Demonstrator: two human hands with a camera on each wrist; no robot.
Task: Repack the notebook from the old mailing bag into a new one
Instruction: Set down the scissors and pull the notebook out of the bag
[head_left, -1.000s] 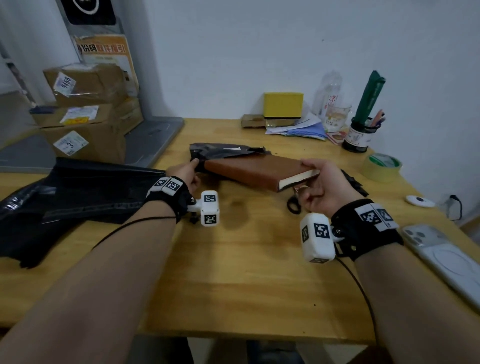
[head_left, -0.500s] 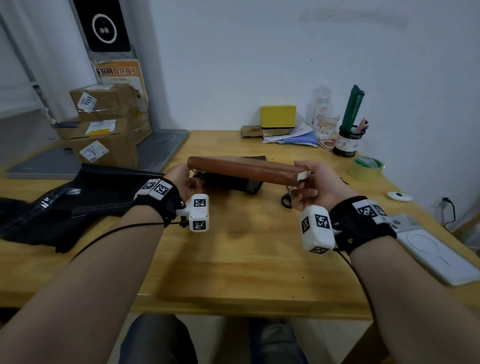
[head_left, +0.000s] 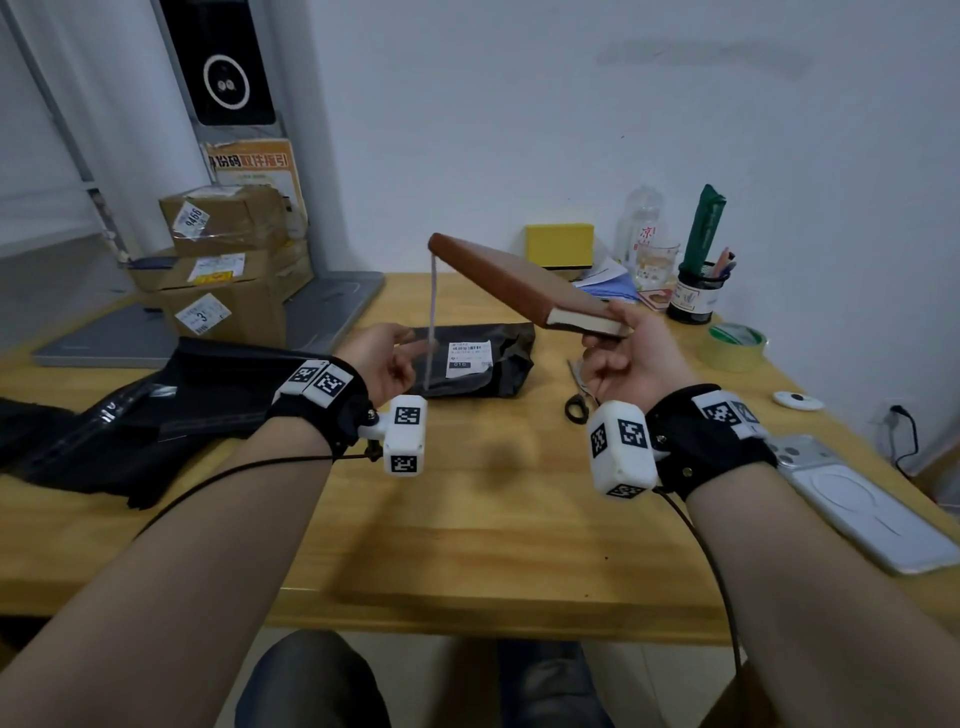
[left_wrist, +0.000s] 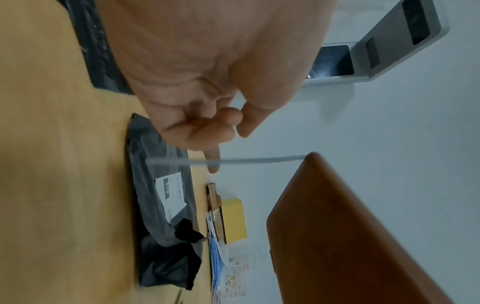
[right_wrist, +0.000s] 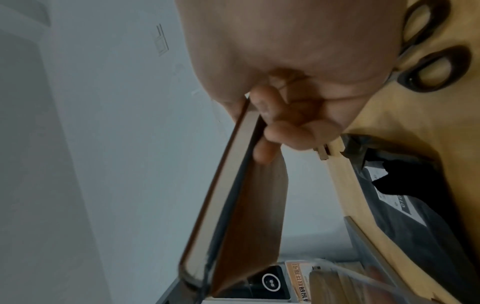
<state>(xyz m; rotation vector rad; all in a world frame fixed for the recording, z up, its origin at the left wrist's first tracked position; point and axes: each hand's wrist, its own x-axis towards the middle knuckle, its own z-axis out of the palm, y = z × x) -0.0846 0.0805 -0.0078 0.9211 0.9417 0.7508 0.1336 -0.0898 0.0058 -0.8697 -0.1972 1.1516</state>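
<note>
The notebook (head_left: 524, 288) is held tilted above the table (head_left: 467, 545), pinched at one corner by the right hand (head_left: 631, 358). The old bag (head_left: 478, 358) lies flat beneath it. The left hand (head_left: 382, 358) is kept loose and empty, its fingers by the hanging ribbon (head_left: 431, 322).

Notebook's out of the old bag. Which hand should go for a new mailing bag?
Left. The left hand holds nothing and is nearest the pile of black mailing bags on the left of the table. The right hand has its grip on the raised notebook.
</note>
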